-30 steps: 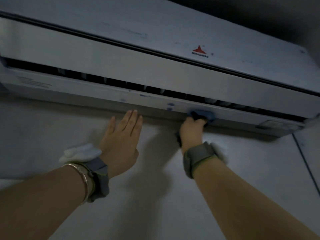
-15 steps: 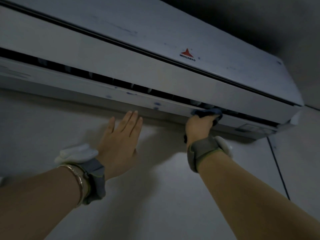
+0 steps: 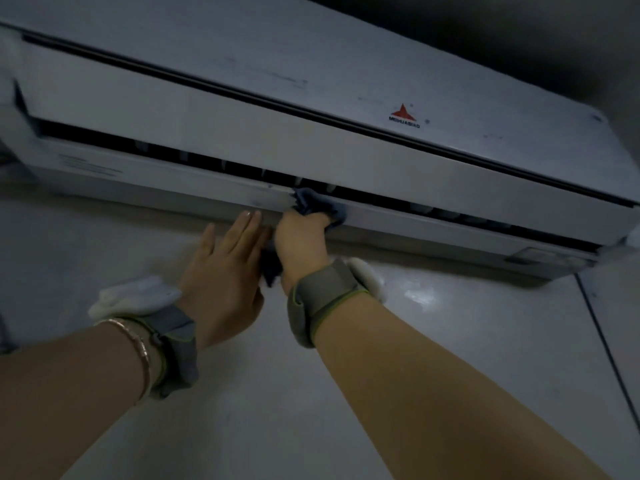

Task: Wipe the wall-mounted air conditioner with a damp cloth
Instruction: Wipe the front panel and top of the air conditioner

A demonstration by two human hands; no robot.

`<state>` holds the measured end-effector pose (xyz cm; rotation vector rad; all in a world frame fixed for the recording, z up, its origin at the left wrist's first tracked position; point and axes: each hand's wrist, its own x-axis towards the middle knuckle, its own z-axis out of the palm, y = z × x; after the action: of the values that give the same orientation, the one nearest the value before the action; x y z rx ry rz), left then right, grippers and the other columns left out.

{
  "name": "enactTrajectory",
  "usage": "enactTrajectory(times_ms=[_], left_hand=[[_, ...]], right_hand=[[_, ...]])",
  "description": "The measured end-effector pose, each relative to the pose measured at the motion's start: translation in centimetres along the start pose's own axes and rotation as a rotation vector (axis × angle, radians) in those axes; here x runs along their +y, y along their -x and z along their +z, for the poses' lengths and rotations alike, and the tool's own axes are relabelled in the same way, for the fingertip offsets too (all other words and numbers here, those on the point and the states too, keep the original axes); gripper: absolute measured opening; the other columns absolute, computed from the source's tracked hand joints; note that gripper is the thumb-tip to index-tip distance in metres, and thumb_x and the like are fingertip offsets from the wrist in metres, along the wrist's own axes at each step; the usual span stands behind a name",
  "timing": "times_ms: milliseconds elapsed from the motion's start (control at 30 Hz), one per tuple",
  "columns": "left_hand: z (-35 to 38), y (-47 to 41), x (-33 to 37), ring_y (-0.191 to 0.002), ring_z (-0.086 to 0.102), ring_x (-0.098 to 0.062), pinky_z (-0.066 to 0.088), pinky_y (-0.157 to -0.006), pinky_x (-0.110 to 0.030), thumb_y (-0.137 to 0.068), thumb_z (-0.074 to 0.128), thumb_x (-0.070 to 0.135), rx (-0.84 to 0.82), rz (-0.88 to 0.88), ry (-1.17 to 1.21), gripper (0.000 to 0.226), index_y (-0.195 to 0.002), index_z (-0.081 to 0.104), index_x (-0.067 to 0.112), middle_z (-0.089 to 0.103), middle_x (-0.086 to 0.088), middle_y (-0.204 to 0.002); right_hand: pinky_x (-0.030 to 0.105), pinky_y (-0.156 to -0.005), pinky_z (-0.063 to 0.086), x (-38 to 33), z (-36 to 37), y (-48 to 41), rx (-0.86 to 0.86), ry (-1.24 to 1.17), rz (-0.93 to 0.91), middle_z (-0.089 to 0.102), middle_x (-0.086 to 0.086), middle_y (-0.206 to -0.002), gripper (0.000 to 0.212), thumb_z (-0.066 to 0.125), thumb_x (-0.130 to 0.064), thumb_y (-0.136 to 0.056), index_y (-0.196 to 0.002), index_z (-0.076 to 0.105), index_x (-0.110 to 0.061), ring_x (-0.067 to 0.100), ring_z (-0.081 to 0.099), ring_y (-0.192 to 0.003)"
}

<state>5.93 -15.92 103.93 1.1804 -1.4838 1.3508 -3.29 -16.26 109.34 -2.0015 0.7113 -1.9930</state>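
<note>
A white wall-mounted air conditioner [image 3: 311, 140] with a red triangular logo stretches across the top of the view, its dark outlet slot open along the bottom. My right hand [image 3: 301, 240] grips a dark blue cloth [image 3: 317, 204] and presses it against the lower lip of the unit at the slot. A loose end of the cloth hangs below my palm. My left hand [image 3: 221, 275] lies flat on the wall just under the unit, fingers apart, fingertips touching its bottom edge, right beside my right hand.
The pale wall [image 3: 242, 393] fills the lower view. A thin dark cable [image 3: 602, 341] runs down the wall at the right, below the unit's end. The dark ceiling [image 3: 519, 36] sits close above the unit.
My right hand has slid the cloth leftward along the lower lip, from right of centre to right beside my left hand. The left hand has stayed flat on the wall.
</note>
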Motion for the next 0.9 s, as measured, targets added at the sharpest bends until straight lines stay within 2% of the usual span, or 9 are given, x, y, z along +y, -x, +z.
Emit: enactTrajectory(times_ms=[33,100,167,233,367,533,700,800,900], left_hand=[[-0.3,0.2,-0.5,-0.143,0.012,-0.034,0.013,-0.113,-0.057,-0.076,0.039,0.024,-0.026,-0.025,0.030,0.065,-0.138,0.039,0.002,0.015,-0.019,-0.154],[-0.4,0.4,-1.2,-0.145,0.001,-0.028,0.005,-0.115,-0.052,-0.084,0.038,0.027,-0.065,-0.034,0.049,0.065,-0.143,0.025,0.006,0.004,-0.014,-0.157],[-0.6,0.2,-1.8,-0.145,-0.006,-0.026,0.002,-0.116,-0.049,-0.087,0.048,0.034,-0.156,-0.003,-0.070,0.078,-0.147,0.005,0.008,-0.003,-0.012,-0.158],[-1.1,-0.3,-1.7,-0.144,0.007,-0.022,0.011,-0.116,-0.042,-0.089,0.046,0.037,-0.234,0.033,-0.175,0.071,-0.146,0.012,0.012,0.010,-0.009,-0.157],[-1.8,-0.9,-0.2,-0.105,0.056,-0.022,0.034,-0.076,-0.030,-0.095,0.036,0.026,-0.219,0.102,-0.158,0.025,-0.105,0.054,0.011,0.062,-0.009,-0.115],[-2.6,-1.1,2.1,-0.083,0.060,-0.032,0.031,-0.067,-0.031,-0.097,0.033,0.038,-0.168,0.107,0.102,0.045,-0.058,0.035,0.016,0.068,-0.012,-0.090],[-3.5,-0.8,0.4,-0.091,0.059,-0.033,0.039,-0.076,-0.035,-0.096,0.034,0.040,-0.224,0.128,-0.042,0.038,-0.069,0.038,0.014,0.066,-0.013,-0.096],[-3.4,-0.3,-1.4,-0.096,0.057,-0.028,0.036,-0.080,-0.035,-0.096,0.037,0.038,-0.313,0.087,-0.147,0.032,-0.080,0.048,0.013,0.064,-0.013,-0.104],[-2.9,0.5,-3.0,-0.106,0.052,-0.029,0.037,-0.091,-0.038,-0.094,0.040,0.036,-0.325,0.082,-0.212,0.031,-0.097,0.055,0.009,0.061,-0.013,-0.112]], right_hand=[[0.040,-0.091,0.043,-0.1,0.5,0.2,-0.041,-0.278,0.091,0.042,0.038,-0.130,0.033,0.030,0.003,-0.094,-0.125,0.039,0.012,0.041,0.045,-0.117],[0.035,-0.077,0.047,-0.1,1.1,1.0,-0.024,-0.277,0.038,0.044,0.037,-0.130,0.035,0.034,-0.006,-0.095,-0.126,0.039,0.010,0.041,0.049,-0.113],[0.043,-0.090,0.048,0.8,0.8,0.5,-0.110,-0.208,0.058,0.052,0.033,-0.125,0.032,0.037,0.000,-0.093,-0.121,0.045,0.012,0.043,0.052,-0.114],[0.044,-0.090,0.049,1.2,-0.5,0.1,-0.144,-0.138,0.085,0.059,0.031,-0.118,0.030,0.040,0.006,-0.088,-0.114,0.054,0.009,0.042,0.057,-0.109],[0.054,-0.090,0.049,1.8,-4.4,-1.7,0.126,-0.081,0.158,0.060,0.034,-0.113,0.031,0.050,0.002,-0.081,-0.107,0.052,0.019,0.043,0.059,-0.104],[0.040,-0.086,0.050,1.6,-7.0,-1.9,0.579,-0.219,-0.002,0.055,0.009,-0.085,0.013,0.056,-0.003,-0.079,-0.086,0.045,-0.006,0.022,0.054,-0.084],[0.031,-0.095,0.036,1.7,-4.5,-0.3,0.542,0.133,-0.304,0.048,0.022,-0.126,0.029,0.057,-0.002,-0.081,-0.110,0.057,0.003,0.034,0.049,-0.112],[0.043,-0.108,0.026,2.3,-1.7,0.7,0.365,0.545,-0.404,0.025,0.014,-0.151,0.052,0.051,-0.011,-0.086,-0.137,0.037,-0.009,0.036,0.025,-0.131],[0.047,-0.105,0.029,1.8,1.6,1.3,0.302,0.817,-0.546,0.028,0.014,-0.152,0.061,0.052,-0.015,-0.083,-0.140,0.032,-0.009,0.039,0.032,-0.128]])
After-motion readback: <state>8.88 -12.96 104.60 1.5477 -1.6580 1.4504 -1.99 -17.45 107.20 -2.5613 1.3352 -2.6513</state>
